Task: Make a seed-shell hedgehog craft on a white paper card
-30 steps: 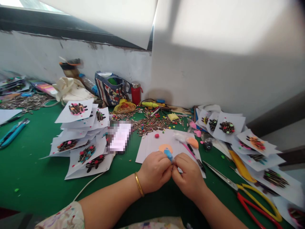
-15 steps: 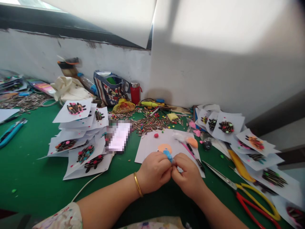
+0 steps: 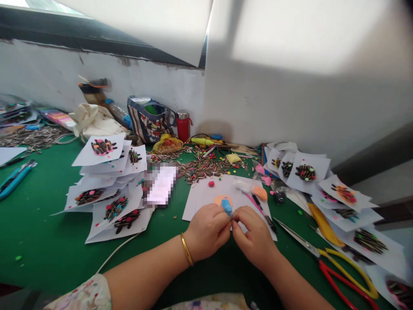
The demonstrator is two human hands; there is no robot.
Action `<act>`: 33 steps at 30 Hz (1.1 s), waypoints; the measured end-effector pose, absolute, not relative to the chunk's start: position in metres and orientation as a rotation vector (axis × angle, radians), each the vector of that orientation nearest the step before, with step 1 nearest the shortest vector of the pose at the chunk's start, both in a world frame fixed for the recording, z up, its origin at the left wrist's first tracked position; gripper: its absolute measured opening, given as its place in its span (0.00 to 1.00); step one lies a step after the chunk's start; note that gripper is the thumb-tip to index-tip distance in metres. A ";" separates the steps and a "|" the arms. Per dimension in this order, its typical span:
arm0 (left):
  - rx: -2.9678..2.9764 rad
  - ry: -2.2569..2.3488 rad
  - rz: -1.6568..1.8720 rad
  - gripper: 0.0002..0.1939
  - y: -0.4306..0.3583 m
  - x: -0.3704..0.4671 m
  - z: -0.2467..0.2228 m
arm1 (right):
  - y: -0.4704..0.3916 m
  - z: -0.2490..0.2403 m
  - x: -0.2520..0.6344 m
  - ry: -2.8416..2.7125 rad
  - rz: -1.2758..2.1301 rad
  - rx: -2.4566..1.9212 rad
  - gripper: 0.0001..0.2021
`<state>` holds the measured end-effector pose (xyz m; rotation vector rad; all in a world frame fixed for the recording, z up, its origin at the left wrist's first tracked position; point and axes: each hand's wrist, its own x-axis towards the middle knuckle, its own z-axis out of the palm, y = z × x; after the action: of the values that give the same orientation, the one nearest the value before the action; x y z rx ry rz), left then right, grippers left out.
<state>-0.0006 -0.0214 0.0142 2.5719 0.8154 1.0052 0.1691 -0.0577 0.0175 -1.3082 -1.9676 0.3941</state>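
My left hand (image 3: 209, 230) and my right hand (image 3: 253, 234) meet fingertip to fingertip over the near edge of a white paper sheet (image 3: 200, 193). Between them both hands pinch a small blue lump (image 3: 226, 207) that looks like soft clay in a clear wrapper. A flat peach-orange disc (image 3: 221, 199) lies on the sheet just behind, partly covered by the lump and my left hand. Also on the sheet are a red ball (image 3: 211, 184), an orange lump (image 3: 260, 193) and a black pen (image 3: 258, 202).
Scissors (image 3: 318, 251) with red and yellow handles lie open at right. Stacked cards (image 3: 119, 211) with sunflower-seed pictures stand left, more cards (image 3: 371, 241) right. Loose sunflower seeds (image 3: 203, 165), a red flask (image 3: 183, 126) and a striped bag (image 3: 150, 120) line the back. A blue cutter (image 3: 16, 178) lies far left.
The blue lump now stands more upright and shows more between my fingers. Both hands have shifted very slightly; nothing else has moved.
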 end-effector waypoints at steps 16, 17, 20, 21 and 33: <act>2.559 0.917 0.903 0.06 -0.024 0.000 0.014 | -0.058 0.015 0.169 -1.977 0.408 -1.262 0.07; 2.558 0.890 0.896 0.06 -0.024 0.000 0.015 | -0.059 0.015 0.169 -1.976 0.410 -1.258 0.07; 2.524 0.791 0.886 0.07 -0.024 -0.001 0.015 | -0.059 0.017 0.169 -1.960 0.464 -1.212 0.08; 2.506 0.766 0.895 0.08 -0.024 -0.001 0.015 | -0.059 0.018 0.169 -1.947 0.492 -1.191 0.08; 2.515 0.784 1.015 0.09 -0.028 0.004 0.017 | -0.060 0.024 0.165 -1.914 0.384 -1.222 0.09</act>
<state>0.0040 -0.0275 0.0165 2.5153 0.7837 1.0151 0.1653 -0.0604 0.0236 -1.2223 -1.9145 0.3841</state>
